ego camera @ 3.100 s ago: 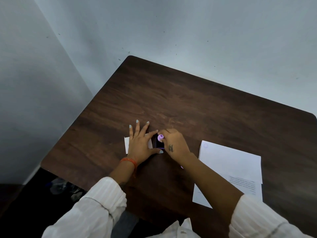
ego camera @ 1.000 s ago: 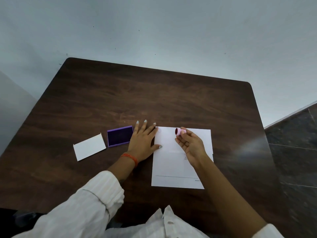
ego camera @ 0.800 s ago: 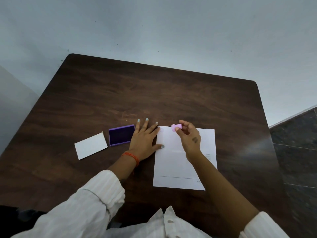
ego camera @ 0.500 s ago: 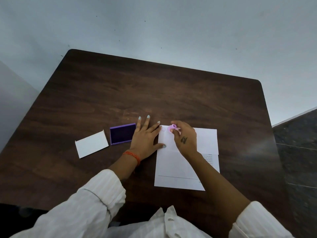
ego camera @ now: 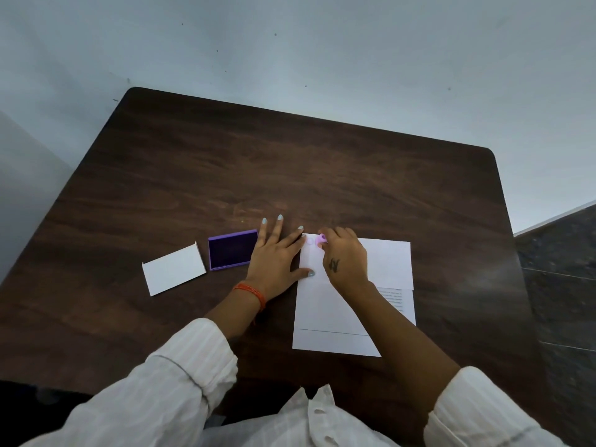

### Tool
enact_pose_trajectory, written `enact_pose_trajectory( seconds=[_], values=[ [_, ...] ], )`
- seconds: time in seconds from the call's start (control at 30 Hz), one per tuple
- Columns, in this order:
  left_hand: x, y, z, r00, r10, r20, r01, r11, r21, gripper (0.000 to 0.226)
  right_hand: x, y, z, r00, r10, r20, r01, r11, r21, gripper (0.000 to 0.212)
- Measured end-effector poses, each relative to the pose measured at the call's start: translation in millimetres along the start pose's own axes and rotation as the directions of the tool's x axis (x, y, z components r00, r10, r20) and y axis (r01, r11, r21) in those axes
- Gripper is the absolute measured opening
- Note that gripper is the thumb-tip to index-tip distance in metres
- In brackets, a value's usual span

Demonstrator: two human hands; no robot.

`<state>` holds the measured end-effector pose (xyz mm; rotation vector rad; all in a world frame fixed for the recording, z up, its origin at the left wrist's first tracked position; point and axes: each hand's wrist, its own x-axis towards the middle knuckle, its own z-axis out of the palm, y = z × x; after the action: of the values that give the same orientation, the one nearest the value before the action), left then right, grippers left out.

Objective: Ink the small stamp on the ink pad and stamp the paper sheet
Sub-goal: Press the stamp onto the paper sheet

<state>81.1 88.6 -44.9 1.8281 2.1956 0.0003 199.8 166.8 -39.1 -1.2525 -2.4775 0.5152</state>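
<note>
A white paper sheet (ego camera: pixel 385 262) lies on the dark wooden table (ego camera: pixel 290 175), right of centre. My right hand (ego camera: pixel 345 256) pinches the small pink stamp (ego camera: pixel 322 238) and holds it down on the sheet's top left corner. A faint round mark (ego camera: pixel 310 241) shows just left of the stamp. My left hand (ego camera: pixel 277 256) lies flat with fingers spread, its thumb and forefinger pinning the sheet's left edge. The purple ink pad (ego camera: pixel 232 249) sits open just left of that hand.
A white card-like lid (ego camera: pixel 174 268) lies left of the ink pad. A pale wall runs behind the table, and a dark tiled floor (ego camera: pixel 561 285) shows past the right edge. White sleeves fill the bottom of the view.
My right hand carried the stamp from the ink pad over to the sheet, turned it face down and lowered it onto the top left corner. My left hand moved from the pad to the sheet's edge.
</note>
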Motion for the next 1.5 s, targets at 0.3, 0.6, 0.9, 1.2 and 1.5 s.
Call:
enact_pose_trajectory(
  seconds=[0.3,0.6,0.9,1.2,1.5],
  values=[
    [-0.3,-2.5,2.7,1.000,0.009,-0.022,-0.010,1.000,-0.026,0.072,3.9,7.1,9.2,0.994,-0.113,0.000,0.113,0.991,-0.077,0.025],
    [0.2,-3.7,4.3,1.000,0.014,-0.013,-0.015,0.999,-0.036,0.072,6.0,13.8,15.0,0.988,-0.151,-0.019,0.148,0.984,-0.103,0.022],
    [-2.7,-1.5,-2.4,1.000,0.004,0.000,-0.004,0.999,-0.047,0.072,11.9,7.4,-5.1,0.991,0.054,0.119,-0.073,0.984,0.162,0.014],
    [-4.8,2.5,-7.0,1.000,-0.022,-0.003,0.022,1.000,-0.014,0.076,-1.6,16.7,-61.2,0.668,0.443,0.598,-0.496,-0.333,0.802,0.015],
    [-34.6,-1.7,-17.9,0.982,-0.089,-0.164,0.052,0.974,-0.219,0.065,-38.0,17.9,-63.8,0.640,0.305,0.705,-0.441,-0.606,0.662,0.016]
  ],
)
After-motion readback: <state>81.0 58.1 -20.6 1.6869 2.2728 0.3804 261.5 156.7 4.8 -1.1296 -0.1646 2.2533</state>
